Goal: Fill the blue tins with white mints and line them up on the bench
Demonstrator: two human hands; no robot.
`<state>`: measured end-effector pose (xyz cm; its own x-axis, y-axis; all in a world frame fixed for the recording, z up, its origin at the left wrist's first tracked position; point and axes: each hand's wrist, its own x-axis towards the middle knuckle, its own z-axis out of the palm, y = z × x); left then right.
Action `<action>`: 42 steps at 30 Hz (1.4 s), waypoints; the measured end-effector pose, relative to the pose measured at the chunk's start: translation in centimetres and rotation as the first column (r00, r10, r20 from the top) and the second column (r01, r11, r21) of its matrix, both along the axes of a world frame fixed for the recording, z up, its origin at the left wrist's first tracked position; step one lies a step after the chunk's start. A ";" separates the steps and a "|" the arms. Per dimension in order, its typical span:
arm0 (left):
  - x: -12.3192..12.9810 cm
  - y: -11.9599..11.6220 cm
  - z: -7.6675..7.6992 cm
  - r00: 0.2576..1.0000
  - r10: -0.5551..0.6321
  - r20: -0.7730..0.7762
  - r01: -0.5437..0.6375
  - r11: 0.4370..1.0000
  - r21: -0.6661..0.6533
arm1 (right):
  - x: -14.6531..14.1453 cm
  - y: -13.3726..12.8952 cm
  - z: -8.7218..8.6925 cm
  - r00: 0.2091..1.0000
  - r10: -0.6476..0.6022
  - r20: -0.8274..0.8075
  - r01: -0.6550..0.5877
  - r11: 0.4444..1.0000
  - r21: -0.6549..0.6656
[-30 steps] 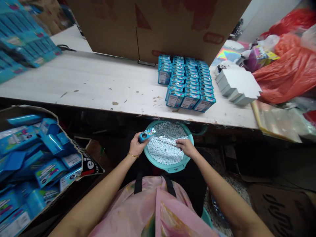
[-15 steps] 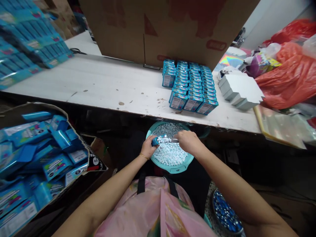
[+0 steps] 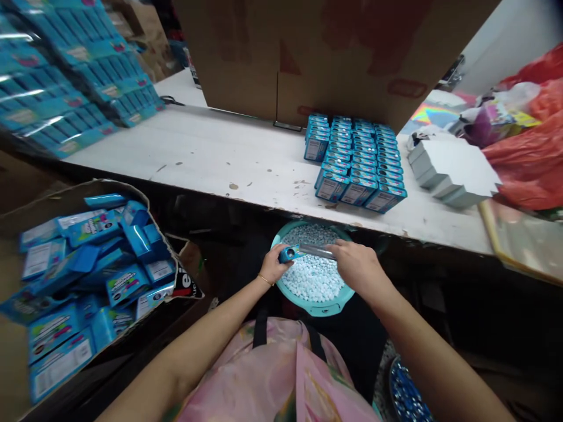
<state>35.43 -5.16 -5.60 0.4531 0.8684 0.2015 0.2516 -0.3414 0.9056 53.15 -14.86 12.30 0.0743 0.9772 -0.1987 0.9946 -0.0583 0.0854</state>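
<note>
My left hand (image 3: 273,266) is wrapped round a small blue box (image 3: 288,254) over a turquoise basin (image 3: 320,309). Small white and pale blue pellets (image 3: 317,279) fill much of that basin. In my right hand (image 3: 359,265) is a narrow metal scoop (image 3: 317,252), its tip touching or just beside the box. No pellets show on the scoop. Blurring and the small size hide what is inside the box.
Filled-looking small blue boxes (image 3: 356,170) stand in rows on the white table (image 3: 197,158). A carton (image 3: 162,225) of flat blue boxes is at my left. White stacked card (image 3: 453,170) and red bags (image 3: 528,158) lie at right; a large cardboard sheet (image 3: 308,58) stands behind.
White pellets heaped on the scoop are gone from it. The scoop is tilted differently and my right hand sits slightly farther right. The whole view has shifted a little.
</note>
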 end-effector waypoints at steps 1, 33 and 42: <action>-0.1 0.1 -0.1 0.999 0.008 0.034 -0.007 0.999 -0.032 | 0.9 -0.5 -0.3 0.999 -0.054 -0.002 0.054 0.999 -0.003; 1.6 -0.5 -1.0 0.987 0.128 0.098 -0.096 0.956 -0.279 | 0.2 -3.0 -4.0 0.989 -0.150 -0.004 0.149 0.973 0.178; 1.4 -0.6 0.3 1.000 0.023 0.006 -0.022 0.994 -0.106 | 3.2 -5.7 -7.9 0.942 -0.330 -0.061 0.330 0.944 -0.004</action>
